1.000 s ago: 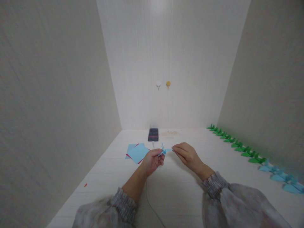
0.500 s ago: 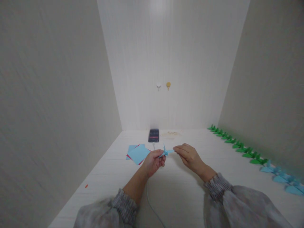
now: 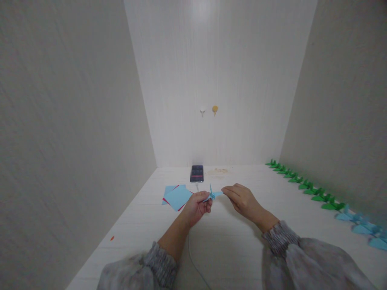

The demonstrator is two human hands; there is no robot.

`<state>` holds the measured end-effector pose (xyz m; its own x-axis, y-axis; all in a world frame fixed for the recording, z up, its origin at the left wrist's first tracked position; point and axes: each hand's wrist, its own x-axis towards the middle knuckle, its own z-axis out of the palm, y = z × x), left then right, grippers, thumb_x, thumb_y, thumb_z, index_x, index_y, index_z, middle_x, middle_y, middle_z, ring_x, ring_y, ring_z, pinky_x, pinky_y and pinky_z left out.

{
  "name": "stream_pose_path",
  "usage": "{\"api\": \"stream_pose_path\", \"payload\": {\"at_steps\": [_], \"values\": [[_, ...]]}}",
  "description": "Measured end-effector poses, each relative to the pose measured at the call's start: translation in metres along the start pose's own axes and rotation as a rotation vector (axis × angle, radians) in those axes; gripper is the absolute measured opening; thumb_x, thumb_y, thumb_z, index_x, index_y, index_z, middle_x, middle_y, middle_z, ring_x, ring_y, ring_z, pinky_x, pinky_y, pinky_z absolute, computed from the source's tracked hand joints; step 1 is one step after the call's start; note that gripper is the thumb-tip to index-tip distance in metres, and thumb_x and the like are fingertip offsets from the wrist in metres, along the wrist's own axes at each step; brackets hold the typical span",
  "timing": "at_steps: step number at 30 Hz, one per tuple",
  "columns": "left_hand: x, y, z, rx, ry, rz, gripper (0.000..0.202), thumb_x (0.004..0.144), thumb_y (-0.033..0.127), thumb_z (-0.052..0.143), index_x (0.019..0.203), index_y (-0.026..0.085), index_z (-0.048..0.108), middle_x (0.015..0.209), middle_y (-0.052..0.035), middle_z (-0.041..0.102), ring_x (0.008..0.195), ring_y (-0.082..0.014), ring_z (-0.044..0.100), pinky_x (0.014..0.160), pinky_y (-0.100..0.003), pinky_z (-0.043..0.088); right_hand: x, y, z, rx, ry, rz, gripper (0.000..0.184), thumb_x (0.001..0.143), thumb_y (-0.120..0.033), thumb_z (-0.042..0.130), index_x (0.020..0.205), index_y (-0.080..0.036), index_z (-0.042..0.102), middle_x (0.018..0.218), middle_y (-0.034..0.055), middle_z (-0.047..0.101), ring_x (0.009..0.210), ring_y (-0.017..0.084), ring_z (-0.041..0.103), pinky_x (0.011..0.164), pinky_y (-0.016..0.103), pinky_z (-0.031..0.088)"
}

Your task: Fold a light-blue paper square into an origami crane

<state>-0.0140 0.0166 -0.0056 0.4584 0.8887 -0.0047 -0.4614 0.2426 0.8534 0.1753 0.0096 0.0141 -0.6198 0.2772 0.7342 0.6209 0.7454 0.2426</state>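
Observation:
A small light-blue folded paper figure (image 3: pixel 213 195) hangs between both hands just above the white table (image 3: pixel 229 237). My left hand (image 3: pixel 196 207) is closed and pinches its left end. My right hand (image 3: pixel 242 199) is closed too, with fingertips pinching the figure's right tip. A point of the figure sticks upward between the hands.
A stack of blue and red paper sheets (image 3: pixel 177 196) lies left of the hands. A phone (image 3: pixel 196 173) with a cable (image 3: pixel 193 257) lies at the back. Green folded figures (image 3: pixel 302 186) and blue ones (image 3: pixel 359 227) line the right wall. Two hooks (image 3: pixel 208 109) are on the back wall.
Both hands hold the same pinch on the figure; the view has shifted slightly, and the hands sit a little further right in the picture.

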Motion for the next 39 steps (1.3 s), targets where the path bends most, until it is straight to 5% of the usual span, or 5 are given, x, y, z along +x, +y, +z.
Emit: {"api": "stream_pose_path", "payload": {"at_steps": [7, 12, 17, 33, 39], "values": [[0.000, -0.001, -0.001, 0.036, 0.012, 0.037, 0.017, 0.066, 0.027, 0.055, 0.063, 0.011, 0.050, 0.051, 0.0002, 0.053, 0.038, -0.0054, 0.044, 0.040, -0.019, 0.035, 0.002, -0.001, -0.002, 0.034, 0.010, 0.061, 0.023, 0.078, -0.017, 0.041, 0.098, -0.018, 0.052, 0.089, 0.0084, 0.061, 0.074, 0.016, 0.054, 0.063, 0.030, 0.043], [-0.001, -0.002, -0.001, 0.089, 0.004, 0.069, 0.020, 0.063, 0.030, 0.057, 0.063, 0.012, 0.048, 0.052, 0.0006, 0.052, 0.038, -0.0053, 0.043, 0.040, -0.018, 0.033, 0.002, -0.004, 0.000, 0.119, 0.046, 0.208, 0.039, 0.075, -0.029, 0.048, 0.112, -0.019, 0.042, 0.098, 0.0100, 0.056, 0.086, 0.019, 0.052, 0.073, 0.035, 0.042], [0.001, -0.004, 0.002, 0.155, 0.014, 0.088, 0.024, 0.062, 0.034, 0.058, 0.061, 0.013, 0.046, 0.053, 0.0001, 0.053, 0.038, -0.0059, 0.044, 0.040, -0.019, 0.033, -0.002, -0.003, 0.005, 0.117, 0.054, 0.270, 0.042, 0.076, -0.023, 0.045, 0.116, -0.017, 0.035, 0.102, 0.0114, 0.052, 0.091, 0.021, 0.048, 0.077, 0.040, 0.040], [-0.001, -0.006, 0.007, 0.262, -0.055, 0.084, 0.023, 0.064, 0.033, 0.056, 0.061, 0.011, 0.047, 0.059, -0.0025, 0.057, 0.040, -0.0052, 0.044, 0.042, -0.019, 0.035, -0.006, 0.005, 0.008, -0.069, -0.055, 0.208, 0.022, 0.078, -0.017, 0.043, 0.098, -0.018, 0.053, 0.094, 0.0074, 0.058, 0.080, 0.018, 0.050, 0.072, 0.036, 0.034], [0.001, -0.004, 0.006, 0.281, 0.002, 0.110, 0.027, 0.061, 0.036, 0.058, 0.060, 0.011, 0.049, 0.058, -0.0017, 0.056, 0.039, -0.0046, 0.043, 0.042, -0.020, 0.035, 0.001, -0.001, 0.003, -0.086, -0.081, 0.271, 0.034, 0.077, -0.018, 0.043, 0.111, -0.015, 0.044, 0.101, 0.0100, 0.055, 0.088, 0.020, 0.046, 0.075, 0.036, 0.033]]}}
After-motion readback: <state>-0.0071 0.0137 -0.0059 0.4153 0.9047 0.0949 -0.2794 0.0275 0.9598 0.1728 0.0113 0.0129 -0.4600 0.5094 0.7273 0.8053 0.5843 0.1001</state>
